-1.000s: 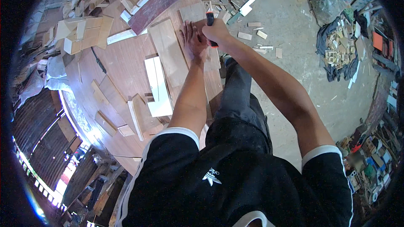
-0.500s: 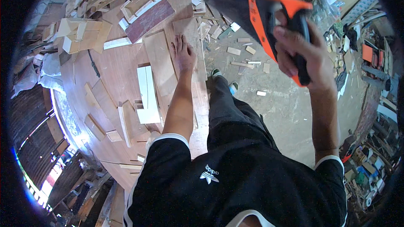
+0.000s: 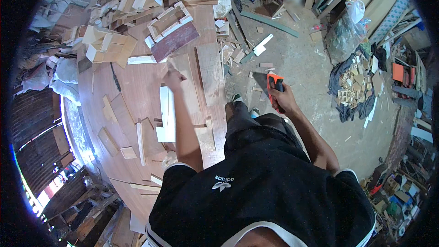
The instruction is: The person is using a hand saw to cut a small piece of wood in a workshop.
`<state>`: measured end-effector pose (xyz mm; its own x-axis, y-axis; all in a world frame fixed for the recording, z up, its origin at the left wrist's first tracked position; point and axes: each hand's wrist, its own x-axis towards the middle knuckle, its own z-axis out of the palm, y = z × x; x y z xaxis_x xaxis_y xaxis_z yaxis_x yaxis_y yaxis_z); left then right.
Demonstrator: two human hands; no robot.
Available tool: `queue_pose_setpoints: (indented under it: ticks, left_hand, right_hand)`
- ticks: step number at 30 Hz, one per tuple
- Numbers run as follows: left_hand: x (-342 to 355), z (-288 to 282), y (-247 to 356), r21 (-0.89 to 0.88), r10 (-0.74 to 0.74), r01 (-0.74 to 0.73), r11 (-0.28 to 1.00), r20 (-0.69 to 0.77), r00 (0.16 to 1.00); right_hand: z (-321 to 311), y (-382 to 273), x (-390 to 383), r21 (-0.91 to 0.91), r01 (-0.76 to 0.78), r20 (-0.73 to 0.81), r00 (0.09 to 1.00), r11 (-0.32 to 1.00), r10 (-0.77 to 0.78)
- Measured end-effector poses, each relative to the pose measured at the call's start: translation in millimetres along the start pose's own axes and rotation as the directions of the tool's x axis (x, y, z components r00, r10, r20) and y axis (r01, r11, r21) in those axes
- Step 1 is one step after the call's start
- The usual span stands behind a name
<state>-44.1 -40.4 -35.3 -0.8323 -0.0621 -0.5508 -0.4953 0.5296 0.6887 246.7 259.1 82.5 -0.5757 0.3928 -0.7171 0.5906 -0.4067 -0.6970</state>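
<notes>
My right hand (image 3: 282, 99) is closed round the handle of a handsaw (image 3: 273, 82), orange and black, held low over the floor beside the workbench; its dark blade points away and to the left. My left hand (image 3: 174, 78) hovers at or just above the far end of a white L-shaped board (image 3: 168, 112). Motion smears its fingers, so I cannot tell whether it touches the board. To its right lie a flat plywood panel (image 3: 188, 82) and another wooden board (image 3: 210, 71) along the bench edge.
The wooden workbench (image 3: 130, 80) carries loose offcuts, a dark red board (image 3: 175, 41) and a pile of wood pieces (image 3: 109, 43) at the far left. On the floor are a cloth heaped with scraps (image 3: 354, 89), a clear plastic bag (image 3: 343, 41) and a green strip (image 3: 270, 23).
My right hand has lowered the saw from high up, bringing it down and left. My left hand has moved off the board by the bench edge, leftward to the white board.
</notes>
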Motion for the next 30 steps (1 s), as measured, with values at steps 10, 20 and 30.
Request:
queue_pose_setpoints:
  ticks: [10, 20, 30]
  left_hand:
    - [23.8, -96.3, 14.8, 0.274, 0.592, -0.546, 0.792, -0.561, 0.578]
    - [-128.2, 109.1, -79.0, 0.656, 0.105, -0.077, 0.751, -0.003, 0.995]
    - [-17.7, 94.1, -136.8, 0.539, 0.064, -0.182, 0.823, 0.231, 0.971]
  right_hand:
    - [-19.9, -10.8, 5.9, -0.162, 0.142, 0.046, 0.990, 0.976, -0.136]
    - [-70.1, -32.6, 23.0, -0.237, 0.195, 0.118, 0.978, 0.952, -0.171]
    - [-93.5, 6.4, 29.9, -0.200, 0.187, 0.123, 0.979, 0.962, -0.165]
